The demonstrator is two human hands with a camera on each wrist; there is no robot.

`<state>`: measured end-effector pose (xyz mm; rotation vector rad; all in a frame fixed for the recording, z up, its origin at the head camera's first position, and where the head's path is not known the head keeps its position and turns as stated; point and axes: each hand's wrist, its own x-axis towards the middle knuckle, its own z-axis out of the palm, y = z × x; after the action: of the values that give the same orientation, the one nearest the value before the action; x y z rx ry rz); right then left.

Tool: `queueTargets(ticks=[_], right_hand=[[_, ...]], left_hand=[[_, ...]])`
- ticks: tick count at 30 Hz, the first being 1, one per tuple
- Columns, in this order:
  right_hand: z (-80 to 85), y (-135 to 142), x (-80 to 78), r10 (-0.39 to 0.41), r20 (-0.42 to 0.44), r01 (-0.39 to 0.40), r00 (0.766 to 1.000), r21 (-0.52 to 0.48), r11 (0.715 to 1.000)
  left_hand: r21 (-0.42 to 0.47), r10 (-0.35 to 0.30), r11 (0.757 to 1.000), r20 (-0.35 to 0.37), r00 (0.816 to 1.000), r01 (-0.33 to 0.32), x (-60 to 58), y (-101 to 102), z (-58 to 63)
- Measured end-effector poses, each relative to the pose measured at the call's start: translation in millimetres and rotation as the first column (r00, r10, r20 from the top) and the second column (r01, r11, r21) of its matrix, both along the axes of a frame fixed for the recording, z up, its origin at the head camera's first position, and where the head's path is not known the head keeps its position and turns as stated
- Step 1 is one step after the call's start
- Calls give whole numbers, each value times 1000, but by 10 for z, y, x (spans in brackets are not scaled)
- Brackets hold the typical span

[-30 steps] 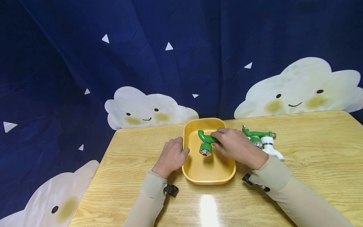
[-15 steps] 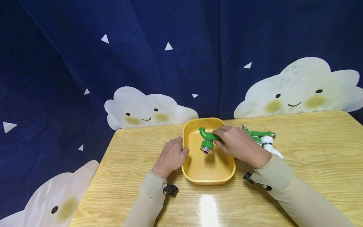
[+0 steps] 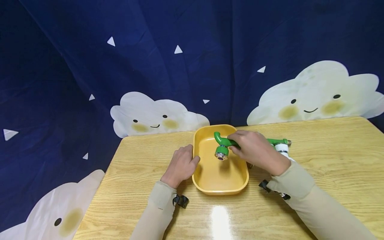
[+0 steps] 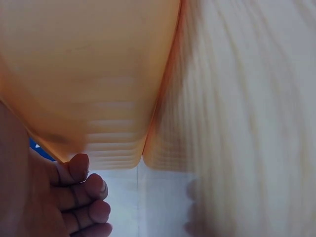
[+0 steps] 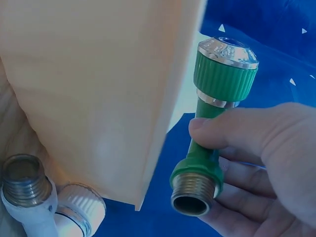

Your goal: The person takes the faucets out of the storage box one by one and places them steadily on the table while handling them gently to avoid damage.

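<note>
My right hand [image 3: 253, 148] grips a green tap [image 3: 222, 150] above the yellow plastic basin [image 3: 220, 192]. In the right wrist view, thumb and fingers pinch the green tap's body [image 5: 205, 155]; its threaded inlet faces the camera and its ribbed, chrome-capped knob is uppermost. My left hand [image 3: 181, 165] holds the basin's left rim, its thumb lying over the edge. Seen from the left wrist, the curled fingertips [image 4: 94, 187] are beside the outer wall of the basin [image 4: 89, 59].
Right of the basin, partly behind my right hand, lie another green tap [image 3: 277, 141] and a white tap [image 3: 282, 148]. The wooden table [image 3: 144, 153] backs onto a dark blue curtain [image 3: 210, 50] with clouds. A white tap [image 5: 37, 217] sits near the basin wall.
My right hand has moved slightly to the right and away from me with the green tap, covering more of the taps on the table. The left hand and basin stay put.
</note>
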<state>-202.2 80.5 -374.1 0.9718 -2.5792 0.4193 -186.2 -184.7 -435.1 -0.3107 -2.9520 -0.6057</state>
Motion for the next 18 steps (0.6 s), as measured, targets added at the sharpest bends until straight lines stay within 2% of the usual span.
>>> queueTargets(ticks=[18], right_hand=[[58, 102, -27, -47, 25, 47, 999, -16, 999]], left_hand=[[9, -11, 1000, -1, 1000, 11, 6, -7, 8]])
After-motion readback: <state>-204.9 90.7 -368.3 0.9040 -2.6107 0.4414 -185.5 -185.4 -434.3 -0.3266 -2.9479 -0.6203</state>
